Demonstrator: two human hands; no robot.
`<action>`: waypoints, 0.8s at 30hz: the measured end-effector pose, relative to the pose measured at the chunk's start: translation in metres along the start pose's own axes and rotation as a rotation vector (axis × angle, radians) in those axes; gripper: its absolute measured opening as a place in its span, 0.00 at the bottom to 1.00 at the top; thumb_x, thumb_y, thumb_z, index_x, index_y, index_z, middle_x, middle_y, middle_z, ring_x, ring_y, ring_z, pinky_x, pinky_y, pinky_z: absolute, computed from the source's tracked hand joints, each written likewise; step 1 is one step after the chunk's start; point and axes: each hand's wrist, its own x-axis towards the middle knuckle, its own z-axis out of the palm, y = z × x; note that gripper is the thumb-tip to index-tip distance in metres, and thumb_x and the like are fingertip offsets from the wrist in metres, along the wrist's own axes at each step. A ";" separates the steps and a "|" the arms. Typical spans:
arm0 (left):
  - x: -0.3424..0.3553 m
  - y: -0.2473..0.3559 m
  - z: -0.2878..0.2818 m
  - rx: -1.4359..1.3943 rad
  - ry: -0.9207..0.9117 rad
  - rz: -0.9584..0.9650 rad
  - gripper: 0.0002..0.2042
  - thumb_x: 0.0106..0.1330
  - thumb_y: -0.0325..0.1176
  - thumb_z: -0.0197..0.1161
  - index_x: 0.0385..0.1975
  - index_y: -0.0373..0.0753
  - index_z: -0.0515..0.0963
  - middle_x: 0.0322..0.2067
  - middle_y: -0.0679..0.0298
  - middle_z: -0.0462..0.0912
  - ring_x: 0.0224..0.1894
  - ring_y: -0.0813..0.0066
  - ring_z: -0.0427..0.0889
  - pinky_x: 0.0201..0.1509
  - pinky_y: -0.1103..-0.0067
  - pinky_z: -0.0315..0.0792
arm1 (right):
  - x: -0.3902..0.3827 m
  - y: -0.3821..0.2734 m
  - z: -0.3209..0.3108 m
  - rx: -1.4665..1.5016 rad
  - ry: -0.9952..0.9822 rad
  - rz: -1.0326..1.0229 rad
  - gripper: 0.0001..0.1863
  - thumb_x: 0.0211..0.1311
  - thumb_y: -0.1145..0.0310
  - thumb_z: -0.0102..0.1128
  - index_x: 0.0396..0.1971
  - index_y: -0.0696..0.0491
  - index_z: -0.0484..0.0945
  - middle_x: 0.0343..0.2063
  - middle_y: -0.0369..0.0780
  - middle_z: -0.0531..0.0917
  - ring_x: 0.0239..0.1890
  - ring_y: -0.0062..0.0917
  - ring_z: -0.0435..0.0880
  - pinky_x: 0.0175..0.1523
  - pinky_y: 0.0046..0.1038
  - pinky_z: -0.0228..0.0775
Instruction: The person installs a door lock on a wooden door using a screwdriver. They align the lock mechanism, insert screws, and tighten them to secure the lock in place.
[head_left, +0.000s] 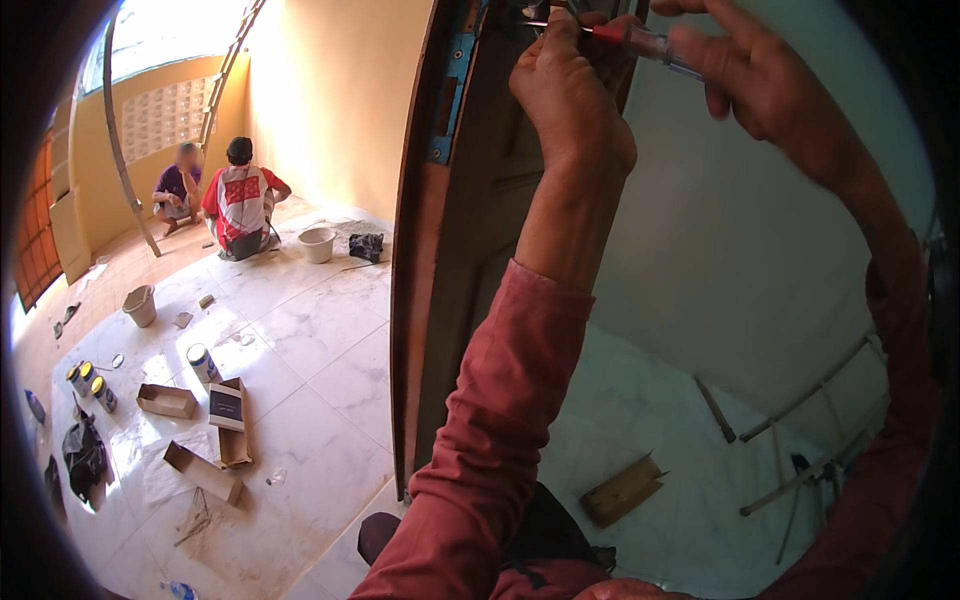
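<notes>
At the top of the view, a screwdriver [655, 47] with a red and clear handle lies almost level against the upper part of a dark brown door [500, 215]. My left hand [572, 100] is closed, thumb and finger pinched around its metal shaft. My right hand [765, 80] is on the handle's end, some fingers bent over it and others stretched out, slightly blurred. Metal hardware shows by the shaft's tip, partly cut off by the frame and hidden by my left fingers. A blue lock plate [455, 85] runs along the door's edge.
Left of the door, two people [240, 205] squat by a wall. Buckets [317, 244], cans [202, 362], open cardboard boxes [205, 473] and a black bag [84, 455] lie on the tiles. Right of it are another carton [624, 490] and a wooden ladder-like frame [815, 460].
</notes>
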 end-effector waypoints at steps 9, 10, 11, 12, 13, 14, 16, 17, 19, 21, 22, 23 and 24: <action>-0.012 0.006 0.011 -0.008 0.066 0.042 0.12 0.79 0.33 0.52 0.43 0.28 0.75 0.38 0.55 0.81 0.42 0.66 0.84 0.52 0.72 0.79 | 0.017 0.048 0.012 -0.159 0.107 -0.266 0.23 0.70 0.57 0.63 0.62 0.44 0.77 0.26 0.35 0.74 0.24 0.17 0.73 0.26 0.24 0.66; -0.010 0.006 0.012 0.005 0.068 0.032 0.12 0.79 0.33 0.52 0.43 0.28 0.76 0.39 0.55 0.82 0.43 0.65 0.84 0.52 0.72 0.79 | 0.016 0.045 0.010 -0.115 0.100 -0.227 0.23 0.69 0.58 0.64 0.62 0.43 0.77 0.26 0.35 0.74 0.24 0.18 0.74 0.26 0.25 0.67; -0.007 0.006 0.012 0.023 0.072 0.016 0.12 0.79 0.33 0.52 0.42 0.28 0.76 0.39 0.55 0.82 0.43 0.65 0.84 0.52 0.72 0.79 | 0.014 0.041 0.007 -0.067 0.091 -0.182 0.23 0.68 0.60 0.65 0.62 0.42 0.77 0.27 0.35 0.75 0.24 0.19 0.75 0.26 0.27 0.68; -0.005 0.005 0.011 0.042 0.076 -0.002 0.12 0.79 0.33 0.52 0.42 0.28 0.76 0.39 0.55 0.82 0.43 0.65 0.85 0.52 0.72 0.79 | 0.012 0.038 0.006 -0.017 0.083 -0.135 0.23 0.68 0.61 0.66 0.62 0.41 0.77 0.27 0.35 0.75 0.24 0.20 0.75 0.26 0.28 0.69; -0.004 0.005 0.010 0.049 0.064 -0.005 0.12 0.79 0.33 0.52 0.42 0.28 0.76 0.40 0.54 0.82 0.44 0.65 0.84 0.52 0.71 0.78 | 0.008 0.036 0.004 -0.350 0.141 -0.345 0.23 0.67 0.62 0.66 0.61 0.40 0.78 0.29 0.36 0.76 0.25 0.21 0.77 0.27 0.28 0.70; -0.002 0.004 0.009 0.054 0.055 -0.007 0.12 0.79 0.33 0.51 0.43 0.29 0.76 0.40 0.54 0.82 0.44 0.65 0.84 0.53 0.71 0.78 | 0.005 0.035 0.002 -0.688 0.194 -0.552 0.23 0.65 0.64 0.67 0.61 0.39 0.78 0.30 0.36 0.77 0.26 0.22 0.78 0.29 0.29 0.72; -0.001 0.004 0.004 0.062 0.041 -0.006 0.13 0.79 0.33 0.50 0.42 0.29 0.76 0.39 0.53 0.83 0.42 0.64 0.85 0.53 0.69 0.79 | 0.003 0.037 0.003 -1.109 0.294 -0.819 0.24 0.64 0.65 0.68 0.61 0.38 0.78 0.31 0.37 0.78 0.27 0.23 0.80 0.30 0.29 0.74; -0.001 0.003 0.003 0.068 0.035 -0.005 0.13 0.79 0.33 0.50 0.40 0.28 0.76 0.37 0.52 0.84 0.40 0.63 0.85 0.52 0.68 0.80 | 0.004 0.038 0.005 -1.191 0.346 -0.877 0.24 0.64 0.65 0.67 0.61 0.38 0.78 0.31 0.36 0.78 0.28 0.22 0.80 0.30 0.29 0.75; -0.002 0.004 -0.003 0.074 -0.002 -0.022 0.14 0.79 0.33 0.49 0.40 0.28 0.77 0.35 0.51 0.85 0.38 0.62 0.86 0.51 0.67 0.81 | 0.007 0.040 0.012 -1.278 0.420 -0.989 0.23 0.65 0.65 0.67 0.60 0.39 0.79 0.30 0.36 0.78 0.28 0.21 0.80 0.29 0.27 0.75; -0.006 0.004 -0.010 0.055 -0.086 -0.022 0.15 0.80 0.33 0.47 0.40 0.28 0.77 0.37 0.51 0.85 0.40 0.61 0.86 0.52 0.67 0.81 | 0.010 0.039 0.022 -1.282 0.456 -1.101 0.20 0.67 0.65 0.66 0.59 0.42 0.79 0.30 0.34 0.77 0.27 0.19 0.79 0.28 0.24 0.74; -0.006 0.003 -0.013 0.057 -0.070 -0.063 0.16 0.80 0.35 0.48 0.39 0.29 0.78 0.35 0.52 0.85 0.40 0.63 0.86 0.53 0.67 0.81 | 0.011 0.036 0.028 -0.925 0.382 -0.933 0.19 0.68 0.65 0.65 0.59 0.44 0.79 0.29 0.33 0.77 0.27 0.18 0.79 0.27 0.23 0.73; -0.007 0.001 -0.015 0.041 -0.086 -0.068 0.17 0.81 0.37 0.48 0.39 0.29 0.78 0.33 0.53 0.85 0.39 0.65 0.86 0.55 0.67 0.81 | 0.010 0.032 0.034 -0.575 0.305 -0.755 0.19 0.69 0.65 0.64 0.58 0.45 0.78 0.29 0.32 0.77 0.27 0.17 0.79 0.26 0.23 0.72; -0.007 -0.001 -0.017 0.015 -0.104 -0.072 0.18 0.81 0.39 0.48 0.38 0.29 0.78 0.30 0.55 0.85 0.39 0.66 0.86 0.56 0.67 0.81 | 0.009 0.027 0.039 -0.229 0.226 -0.567 0.18 0.71 0.66 0.63 0.58 0.47 0.78 0.28 0.32 0.77 0.27 0.16 0.79 0.26 0.22 0.71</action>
